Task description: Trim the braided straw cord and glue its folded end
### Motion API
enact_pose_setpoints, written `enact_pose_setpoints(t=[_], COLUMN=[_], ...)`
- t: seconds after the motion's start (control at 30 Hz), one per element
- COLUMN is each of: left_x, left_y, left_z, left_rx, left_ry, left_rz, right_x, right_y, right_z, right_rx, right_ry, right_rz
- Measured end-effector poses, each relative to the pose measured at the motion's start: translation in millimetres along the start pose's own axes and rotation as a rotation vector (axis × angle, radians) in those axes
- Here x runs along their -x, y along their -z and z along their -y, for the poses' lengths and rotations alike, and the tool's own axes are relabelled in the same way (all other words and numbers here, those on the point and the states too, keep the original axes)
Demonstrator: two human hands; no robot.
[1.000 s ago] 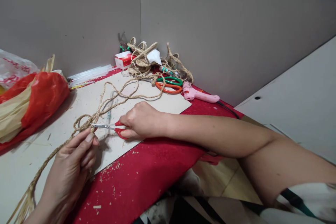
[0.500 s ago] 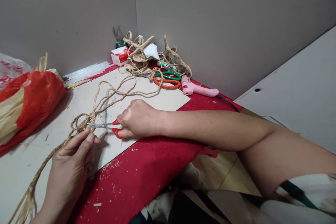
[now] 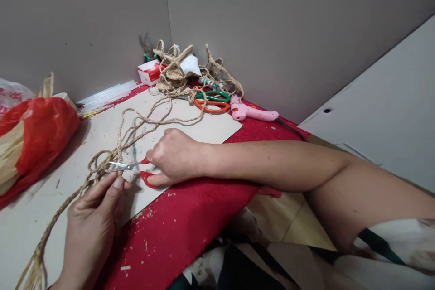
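Observation:
A tan braided cord [image 3: 64, 205] runs from a frayed tail at lower left into a looped tangle at the middle of the white board [image 3: 217, 129]. My left hand [image 3: 93, 217] pinches the cord between thumb and fingers just below that tangle. In my right hand [image 3: 175, 156] are small scissors [image 3: 127, 167] with red handles, pointing left. Their blades are parted around or over the cord right above my left fingertips; whether they touch it I cannot make out. Part of the tangle is hidden behind the blades and fingers.
Behind lie a cord heap [image 3: 176, 70], green-and-orange-handled scissors [image 3: 214, 102], a pink glue gun [image 3: 254, 112], a red-and-white box [image 3: 149, 72] and clear sticks [image 3: 108, 93]. A red plastic bag [image 3: 47, 129] stands at left. Fibre scraps dot the red cloth [image 3: 170, 231]. Grey panels rise behind.
The scissors' blades have spread apart, and the handles are wider in my right hand. My left hand keeps its pinch on the cord. The whole view has shifted slightly.

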State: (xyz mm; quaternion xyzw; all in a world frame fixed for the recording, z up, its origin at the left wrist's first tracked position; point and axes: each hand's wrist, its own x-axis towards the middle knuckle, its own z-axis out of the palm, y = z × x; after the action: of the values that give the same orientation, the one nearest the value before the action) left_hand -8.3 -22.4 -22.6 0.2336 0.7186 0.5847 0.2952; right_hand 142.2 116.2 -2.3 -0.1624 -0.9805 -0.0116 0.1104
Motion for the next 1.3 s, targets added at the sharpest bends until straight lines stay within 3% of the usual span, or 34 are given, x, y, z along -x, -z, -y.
enact_pose_setpoints(t=[0.2,0.37,0.67,0.87,0.97,1.13,1.3], left_x=[2.3,6.3,12.7,9.7,8.5,6.0,3.8], left_y=[-3.5,-6.2,-12.0,-10.6,-8.5,-5.3,-0.6], left_z=[-7.0,-14.4,-30.9,-25.1,-22.9,-20.1,-17.6], left_rx=[0.021,0.076,0.179,0.12,0.088,0.124,0.18], left_ry=[0.059,0.07,0.182,0.152,0.131,0.147,0.173], left_rz=[-0.001,-0.043,-0.093,-0.044,-0.04,-0.063,-0.065], right_x=[0.1,1.5,0.9,5.2,5.0,2.0,0.1], right_y=[2.6,3.0,5.4,4.6,6.8,9.2,3.0], right_z=[-3.0,-6.7,-11.1,-10.3,-11.3,-13.4,-16.7], right_rx=[-0.042,-0.091,-0.512,-0.202,-0.107,-0.119,-0.269], right_ry=[0.01,0.008,-0.018,0.002,0.041,0.065,0.053], right_rz=[0.063,0.025,0.073,-0.084,-0.075,0.007,-0.111])
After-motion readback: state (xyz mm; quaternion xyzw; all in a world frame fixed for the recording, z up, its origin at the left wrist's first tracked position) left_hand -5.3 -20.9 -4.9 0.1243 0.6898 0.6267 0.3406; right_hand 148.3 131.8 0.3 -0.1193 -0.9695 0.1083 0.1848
